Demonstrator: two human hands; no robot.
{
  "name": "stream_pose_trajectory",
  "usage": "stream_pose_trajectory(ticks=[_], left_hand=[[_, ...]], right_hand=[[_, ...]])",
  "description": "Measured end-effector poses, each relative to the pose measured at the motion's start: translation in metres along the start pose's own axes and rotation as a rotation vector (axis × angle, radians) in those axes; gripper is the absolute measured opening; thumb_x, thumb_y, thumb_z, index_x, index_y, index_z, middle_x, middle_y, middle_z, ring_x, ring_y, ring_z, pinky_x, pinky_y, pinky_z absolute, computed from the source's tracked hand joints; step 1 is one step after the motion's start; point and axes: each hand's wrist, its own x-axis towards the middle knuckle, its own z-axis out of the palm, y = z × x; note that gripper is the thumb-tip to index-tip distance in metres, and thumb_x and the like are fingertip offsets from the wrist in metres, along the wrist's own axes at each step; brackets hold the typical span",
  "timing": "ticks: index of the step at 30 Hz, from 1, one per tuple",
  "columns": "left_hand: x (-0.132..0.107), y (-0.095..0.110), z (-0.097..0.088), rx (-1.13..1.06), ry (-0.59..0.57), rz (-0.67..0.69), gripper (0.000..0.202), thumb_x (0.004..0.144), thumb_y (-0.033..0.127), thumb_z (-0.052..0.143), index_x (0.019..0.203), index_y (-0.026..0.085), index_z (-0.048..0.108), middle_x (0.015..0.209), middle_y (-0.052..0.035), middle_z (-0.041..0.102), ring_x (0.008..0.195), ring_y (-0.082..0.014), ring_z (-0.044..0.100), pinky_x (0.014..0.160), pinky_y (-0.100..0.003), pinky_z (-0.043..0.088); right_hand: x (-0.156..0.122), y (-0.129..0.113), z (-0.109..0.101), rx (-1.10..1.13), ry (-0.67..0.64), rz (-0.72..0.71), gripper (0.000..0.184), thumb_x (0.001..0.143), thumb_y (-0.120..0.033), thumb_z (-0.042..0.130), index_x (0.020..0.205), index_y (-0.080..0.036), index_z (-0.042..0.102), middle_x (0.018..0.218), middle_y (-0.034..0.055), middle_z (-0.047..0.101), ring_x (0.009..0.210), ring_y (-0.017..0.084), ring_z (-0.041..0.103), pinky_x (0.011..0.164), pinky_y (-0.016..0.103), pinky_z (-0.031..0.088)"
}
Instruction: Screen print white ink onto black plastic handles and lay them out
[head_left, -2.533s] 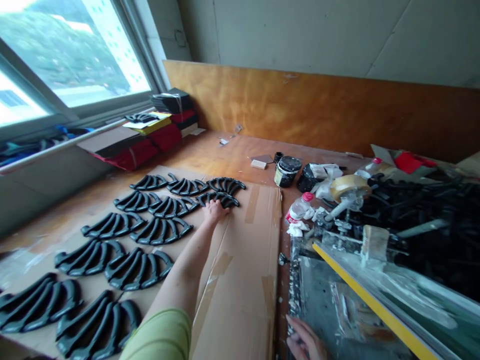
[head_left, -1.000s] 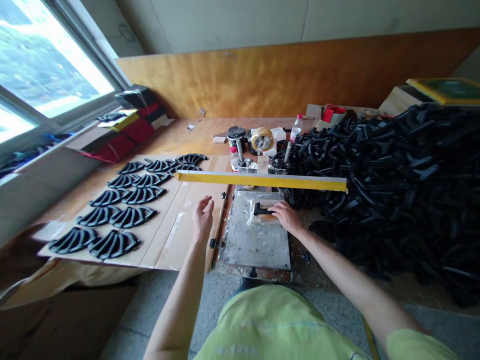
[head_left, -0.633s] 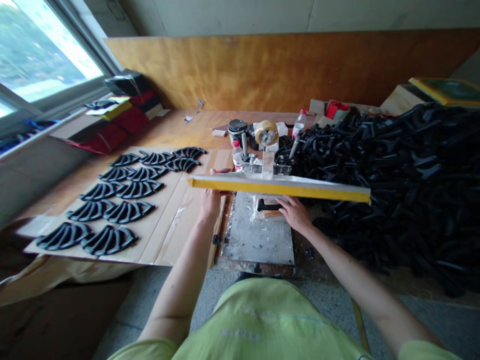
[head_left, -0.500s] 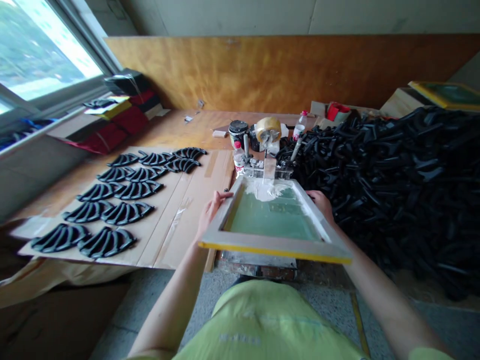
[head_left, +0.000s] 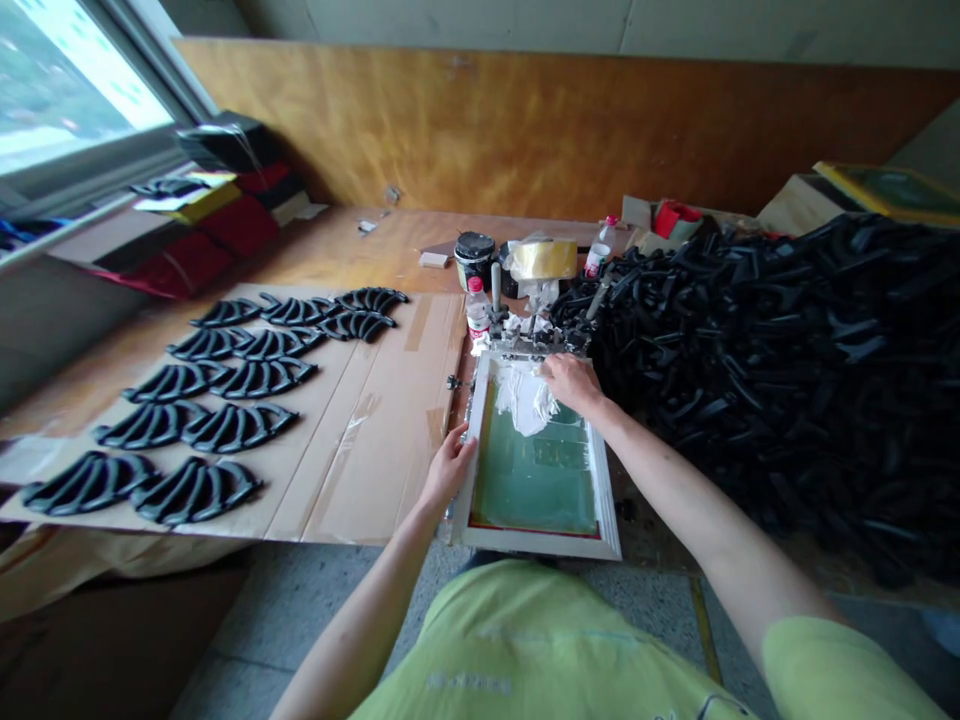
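A screen-printing frame point(head_left: 611, 515) lies low and nearly level before me, with green mesh point(head_left: 536, 485) inside it. White ink point(head_left: 525, 400) is heaped on the mesh at the far end. My left hand point(head_left: 451, 462) is closed on the frame's left side, halfway along. At the far right corner, beside the ink, my right hand point(head_left: 574, 382) has its fingers curled together; whatever they hold is hidden. Just beyond, a metal hinge clamp point(head_left: 521, 345) smeared with white joins the frame's far end.
Rows of black fan-shaped parts point(head_left: 240, 428) lie on cardboard point(head_left: 352, 450) at left. A big heap of black parts point(head_left: 787, 370) fills the right side. Behind the clamp are a paint tub point(head_left: 474, 262), a tape roll point(head_left: 544, 260) and two bottles point(head_left: 477, 315) point(head_left: 600, 250).
The frame has come down from a raised tilt to nearly level. My right hand has left its right side for the far end by the ink. My left hand has slid nearer along the left side.
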Motion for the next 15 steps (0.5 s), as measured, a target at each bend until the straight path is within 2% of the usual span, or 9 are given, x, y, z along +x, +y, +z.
stream_pose_trajectory(ticks=[2, 4, 8, 11, 13, 15], left_hand=[[0.000, -0.002, 0.000, 0.041, 0.006, 0.003, 0.068, 0.079, 0.059, 0.060, 0.133, 0.019, 0.054, 0.086, -0.0047, 0.069, 0.075, -0.0180, 0.063, 0.063, -0.026, 0.047], [-0.001, -0.002, 0.000, 0.057, 0.017, 0.011, 0.065, 0.080, 0.059, 0.058, 0.132, 0.019, 0.055, 0.089, -0.0050, 0.069, 0.077, -0.0183, 0.063, 0.065, -0.026, 0.047], [-0.003, -0.003, 0.001, 0.031, 0.000, 0.023, 0.064, 0.082, 0.059, 0.056, 0.133, 0.020, 0.054, 0.088, -0.0042, 0.068, 0.079, -0.0186, 0.063, 0.068, -0.027, 0.048], [-0.003, -0.004, 0.002, 0.025, 0.004, 0.026, 0.063, 0.082, 0.058, 0.056, 0.133, 0.021, 0.054, 0.087, -0.0039, 0.068, 0.080, -0.0190, 0.064, 0.071, -0.028, 0.049], [-0.003, -0.004, 0.002, 0.028, 0.019, 0.033, 0.063, 0.081, 0.058, 0.058, 0.132, 0.019, 0.055, 0.087, -0.0042, 0.068, 0.081, -0.0193, 0.064, 0.072, -0.029, 0.049], [-0.004, -0.002, 0.002, 0.026, 0.036, 0.042, 0.063, 0.081, 0.057, 0.058, 0.131, 0.018, 0.056, 0.087, -0.0045, 0.069, 0.081, -0.0193, 0.064, 0.072, -0.029, 0.049]], right_hand=[[-0.009, -0.002, 0.003, -0.038, 0.012, 0.058, 0.015, 0.085, -0.014, 0.051, 0.096, -0.016, 0.062, 0.096, 0.0117, 0.066, 0.087, 0.023, 0.058, 0.075, 0.030, 0.041], [-0.020, -0.010, 0.007, -0.053, 0.000, 0.042, 0.020, 0.085, -0.011, 0.047, 0.097, -0.015, 0.062, 0.096, 0.0126, 0.065, 0.085, 0.023, 0.058, 0.072, 0.031, 0.040], [-0.050, -0.027, 0.004, -0.006, -0.071, -0.251, 0.022, 0.085, -0.009, 0.044, 0.092, -0.016, 0.064, 0.092, 0.0112, 0.064, 0.086, 0.023, 0.056, 0.071, 0.031, 0.038], [-0.067, -0.025, -0.009, 0.034, -0.121, -0.469, 0.020, 0.084, -0.009, 0.046, 0.090, -0.016, 0.064, 0.090, 0.0095, 0.064, 0.086, 0.022, 0.055, 0.070, 0.030, 0.037], [-0.067, -0.019, -0.019, 0.050, -0.141, -0.524, 0.018, 0.083, -0.010, 0.048, 0.086, -0.017, 0.064, 0.087, 0.0068, 0.064, 0.083, 0.020, 0.055, 0.068, 0.029, 0.037], [-0.062, -0.016, -0.022, 0.064, -0.125, -0.497, 0.014, 0.083, -0.012, 0.051, 0.083, -0.019, 0.063, 0.084, 0.0048, 0.064, 0.081, 0.019, 0.054, 0.067, 0.029, 0.036]])
